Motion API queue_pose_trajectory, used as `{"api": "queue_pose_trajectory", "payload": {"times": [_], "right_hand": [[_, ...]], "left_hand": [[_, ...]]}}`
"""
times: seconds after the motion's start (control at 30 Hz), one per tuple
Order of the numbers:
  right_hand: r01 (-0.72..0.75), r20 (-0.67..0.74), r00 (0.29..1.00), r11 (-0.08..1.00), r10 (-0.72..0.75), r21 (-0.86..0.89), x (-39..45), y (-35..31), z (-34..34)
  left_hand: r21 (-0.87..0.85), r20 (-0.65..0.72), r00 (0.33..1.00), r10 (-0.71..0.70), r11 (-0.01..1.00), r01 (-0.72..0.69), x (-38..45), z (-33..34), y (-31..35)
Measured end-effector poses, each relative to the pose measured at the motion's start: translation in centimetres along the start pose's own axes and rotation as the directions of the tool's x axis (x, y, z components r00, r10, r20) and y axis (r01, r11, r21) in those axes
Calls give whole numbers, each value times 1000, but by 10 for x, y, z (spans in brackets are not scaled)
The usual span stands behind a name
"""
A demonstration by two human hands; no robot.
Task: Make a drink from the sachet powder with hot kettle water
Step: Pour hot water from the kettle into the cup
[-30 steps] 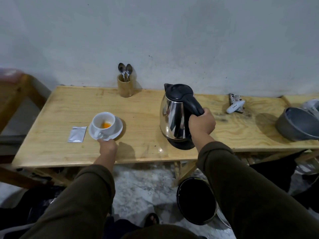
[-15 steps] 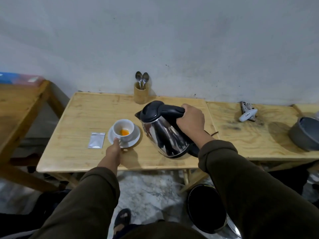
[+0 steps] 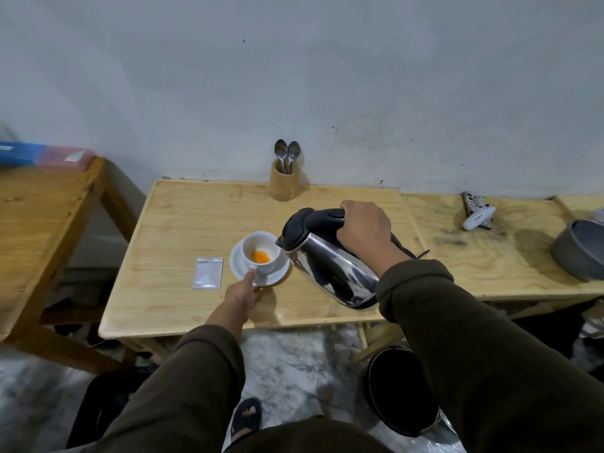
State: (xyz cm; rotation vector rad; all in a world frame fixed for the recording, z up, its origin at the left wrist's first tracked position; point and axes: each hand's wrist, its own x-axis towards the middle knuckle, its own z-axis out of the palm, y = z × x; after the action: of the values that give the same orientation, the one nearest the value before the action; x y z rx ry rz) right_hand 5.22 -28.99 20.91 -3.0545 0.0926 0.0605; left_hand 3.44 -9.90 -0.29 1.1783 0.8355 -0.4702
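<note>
Only one marking visible: dark print along the white handle of the small tool (image 3: 478, 218) lying at the right of the wooden table (image 3: 183, 223) (too small and blurred to read). Silver sachet (image 3: 208, 273) blank on its upward face.

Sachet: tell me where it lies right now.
In the head view the sachet lies flat on the wooden table, just left of the saucer and apart from it.

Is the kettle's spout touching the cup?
Cannot tell. In the head view the kettle is tilted with its spout right at the rim of the cup, overlapping it, so no gap or contact shows plainly.
</note>
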Motion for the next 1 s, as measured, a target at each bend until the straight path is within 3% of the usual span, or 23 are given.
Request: {"api": "queue_pose_trajectory", "payload": {"times": [0.43, 1.0], "right_hand": [[-18, 18, 1000, 993, 21, -120, -7, -20, -6], [-44, 22, 999, 988, 48, -148, -10, -31, -13]], "left_hand": [[15, 76, 996, -56, 998, 55, 8, -4, 1], [7, 88, 995, -44, 999, 44, 9, -6, 3]]}}
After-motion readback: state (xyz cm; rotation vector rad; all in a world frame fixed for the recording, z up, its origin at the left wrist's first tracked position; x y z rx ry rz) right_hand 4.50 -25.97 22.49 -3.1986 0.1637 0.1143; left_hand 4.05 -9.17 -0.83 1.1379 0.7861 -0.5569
